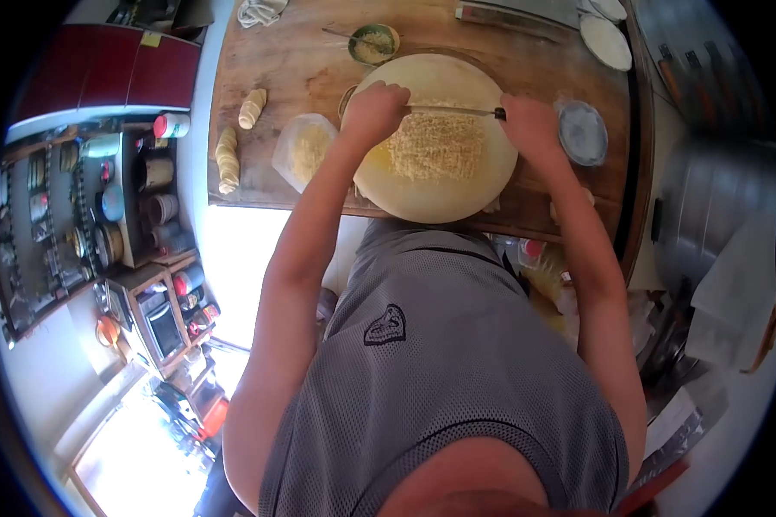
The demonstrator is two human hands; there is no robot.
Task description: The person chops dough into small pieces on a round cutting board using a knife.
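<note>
Across the far part of a round pale board [440,204] lies a long knife [453,110], its blade seen nearly edge-on. My right hand [528,127] is closed on the knife's dark handle at the right. At the blade's other end, my left hand [377,112] has its fingers closed on the tip. Just on my side of the blade, a patch of finely chopped yellowish food [435,148] covers the middle of the board. I cannot make out whether the edge touches it.
Left of the board sits a clear bag of yellowish crumbs [310,151], with twisted dough pieces [227,161] beyond. A green bowl with a spoon [373,44] stands behind. At the right is a round lidded container [583,133]; pale round plates [606,43] lie at the back right.
</note>
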